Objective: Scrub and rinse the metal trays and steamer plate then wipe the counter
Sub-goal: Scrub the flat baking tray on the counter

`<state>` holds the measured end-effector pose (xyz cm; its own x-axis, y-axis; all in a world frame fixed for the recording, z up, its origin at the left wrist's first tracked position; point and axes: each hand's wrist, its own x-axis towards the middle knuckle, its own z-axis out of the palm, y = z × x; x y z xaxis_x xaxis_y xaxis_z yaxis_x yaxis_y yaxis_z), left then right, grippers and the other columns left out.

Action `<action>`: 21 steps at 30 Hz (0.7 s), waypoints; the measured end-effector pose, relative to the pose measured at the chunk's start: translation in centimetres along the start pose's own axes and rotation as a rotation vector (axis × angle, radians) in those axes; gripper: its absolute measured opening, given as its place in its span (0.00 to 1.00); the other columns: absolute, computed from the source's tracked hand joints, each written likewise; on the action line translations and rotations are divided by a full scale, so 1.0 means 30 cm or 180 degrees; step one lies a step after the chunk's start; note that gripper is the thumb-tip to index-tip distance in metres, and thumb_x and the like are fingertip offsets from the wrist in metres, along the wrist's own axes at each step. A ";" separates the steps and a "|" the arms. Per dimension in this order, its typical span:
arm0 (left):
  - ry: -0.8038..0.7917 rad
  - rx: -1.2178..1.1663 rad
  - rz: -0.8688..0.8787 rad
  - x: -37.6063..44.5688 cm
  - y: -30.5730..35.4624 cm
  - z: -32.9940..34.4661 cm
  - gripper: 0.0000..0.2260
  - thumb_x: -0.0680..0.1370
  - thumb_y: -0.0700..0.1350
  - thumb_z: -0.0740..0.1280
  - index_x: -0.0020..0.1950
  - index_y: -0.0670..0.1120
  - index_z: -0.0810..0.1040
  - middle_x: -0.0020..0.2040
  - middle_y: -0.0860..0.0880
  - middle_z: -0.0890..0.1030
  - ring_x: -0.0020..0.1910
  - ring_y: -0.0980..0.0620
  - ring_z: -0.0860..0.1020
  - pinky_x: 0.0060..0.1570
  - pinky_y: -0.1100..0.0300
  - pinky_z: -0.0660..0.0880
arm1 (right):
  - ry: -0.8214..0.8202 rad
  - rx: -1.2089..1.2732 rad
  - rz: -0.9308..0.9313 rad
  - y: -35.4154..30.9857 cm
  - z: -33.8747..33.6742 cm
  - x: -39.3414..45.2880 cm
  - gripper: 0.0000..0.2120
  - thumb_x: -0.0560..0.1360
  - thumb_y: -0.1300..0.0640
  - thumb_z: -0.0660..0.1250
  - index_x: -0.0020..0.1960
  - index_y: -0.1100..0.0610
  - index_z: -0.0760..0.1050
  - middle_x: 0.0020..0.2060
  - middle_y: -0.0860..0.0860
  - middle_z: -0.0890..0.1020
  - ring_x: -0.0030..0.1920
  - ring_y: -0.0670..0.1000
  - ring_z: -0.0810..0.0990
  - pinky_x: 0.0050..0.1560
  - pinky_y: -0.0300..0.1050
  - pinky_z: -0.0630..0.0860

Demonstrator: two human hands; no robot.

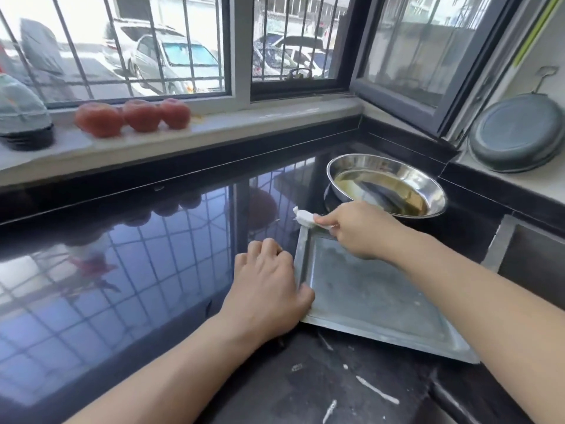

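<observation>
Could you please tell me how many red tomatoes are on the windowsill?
3, in a row on the white windowsill: left red tomato, middle, right. None seem hidden.

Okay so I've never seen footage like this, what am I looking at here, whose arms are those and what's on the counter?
There is no machine here. One wide-angle camera sits on a person's head and looks down at their own two bare arms, so you see the kitchen as they do.

On the dark, shiny counter lies a flat rectangular metal tray. The left hand grips the tray's left edge. The right hand pinches a small white wad, perhaps a cloth or a sponge, against the tray's far left corner.

Behind it stands a round steel pan with a little yellowish liquid. White streaks mark the counter near the camera. Three red fruits sit on the windowsill, and the corner of a sink shows at right.
</observation>
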<state>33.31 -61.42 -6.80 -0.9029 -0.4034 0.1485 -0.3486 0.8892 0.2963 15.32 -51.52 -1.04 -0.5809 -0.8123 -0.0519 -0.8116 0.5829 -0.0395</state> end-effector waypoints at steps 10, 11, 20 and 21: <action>-0.0061 0.0022 -0.0116 -0.008 0.013 -0.008 0.15 0.78 0.59 0.60 0.46 0.48 0.74 0.51 0.52 0.70 0.57 0.48 0.66 0.61 0.52 0.64 | 0.0103 0.0381 0.0272 0.016 0.043 -0.048 0.23 0.82 0.55 0.60 0.71 0.33 0.71 0.58 0.50 0.81 0.55 0.56 0.79 0.55 0.49 0.77; -0.0049 0.0010 -0.0120 -0.009 0.014 -0.011 0.15 0.77 0.59 0.61 0.45 0.48 0.74 0.51 0.52 0.70 0.57 0.48 0.66 0.61 0.52 0.64 | 0.0086 0.0487 0.0284 0.024 0.054 -0.030 0.23 0.82 0.55 0.60 0.71 0.34 0.71 0.58 0.51 0.81 0.54 0.56 0.79 0.55 0.49 0.76; -0.0379 -0.0335 0.0003 -0.002 -0.012 -0.040 0.14 0.78 0.60 0.62 0.40 0.52 0.72 0.50 0.54 0.71 0.57 0.50 0.65 0.57 0.52 0.62 | -0.0120 0.0444 -0.0488 -0.062 0.049 -0.330 0.22 0.84 0.52 0.60 0.75 0.35 0.66 0.41 0.40 0.72 0.49 0.46 0.70 0.55 0.43 0.70; -0.0567 -0.0581 -0.0037 0.005 -0.027 -0.057 0.14 0.80 0.58 0.61 0.40 0.51 0.76 0.51 0.54 0.73 0.58 0.50 0.66 0.58 0.52 0.63 | -0.0062 0.0495 -0.0404 -0.052 0.039 -0.301 0.21 0.84 0.52 0.60 0.75 0.35 0.67 0.46 0.41 0.75 0.52 0.47 0.72 0.56 0.42 0.69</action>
<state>33.88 -62.57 -5.39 -0.9348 -0.3546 -0.0197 -0.3226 0.8245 0.4650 21.90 -45.05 -1.68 -0.4720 -0.8798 -0.0561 -0.8579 0.4731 -0.2004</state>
